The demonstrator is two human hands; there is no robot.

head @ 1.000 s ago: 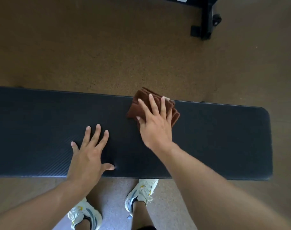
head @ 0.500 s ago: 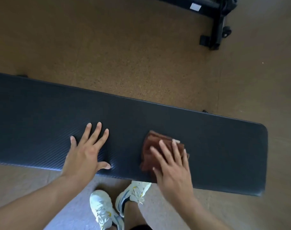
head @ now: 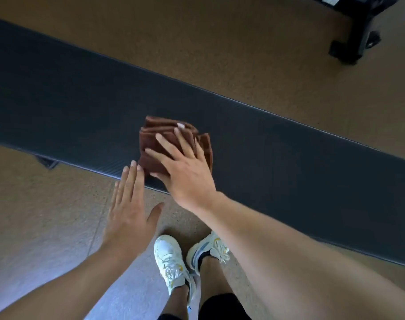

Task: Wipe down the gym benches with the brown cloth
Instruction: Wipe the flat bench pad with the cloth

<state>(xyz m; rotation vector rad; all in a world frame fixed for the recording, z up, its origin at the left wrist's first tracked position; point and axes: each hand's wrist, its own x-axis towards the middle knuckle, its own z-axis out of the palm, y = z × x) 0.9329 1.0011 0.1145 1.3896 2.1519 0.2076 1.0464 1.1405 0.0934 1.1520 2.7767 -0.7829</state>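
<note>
View: head camera, looking down over both forearms.
Brown cloth (head: 174, 144): folded into a thick pad; lies on the bench pad (head: 277, 158) close to its near edge, about mid-way along the visible length.
Right hand (head: 185, 172): flat, fingers spread and extended; palm and fingers press down on the cloth. It does not clench or pinch the cloth; hold is by downward pressure only.
Left hand (head: 130, 209): flat and empty, fingers together, thumb out. Fingertips (head: 133, 165) reach the near edge of the bench, just beside the cloth; the palm hangs over the floor (head: 47, 204). Whether the fingertips actually rest on the edge cannot be told.
Risk, cloth off the edge: the pad sits close to the near edge; a stroke drawn toward the body can carry it over the edge and onto the floor, since nothing grips it.
Risk, folds opening: loose layers show at the right side of the cloth; uneven pressure can let them fan out and reduce contact.
Risk, missed area: long stretches of bench extend left and right of the cloth; short strokes can leave them unwiped.
Risk, balance: the left hand gives little or no support; leaning further can shift weight onto the wiping hand.
Shoes (head: 174, 262): close to the bench, under the arms.
</note>
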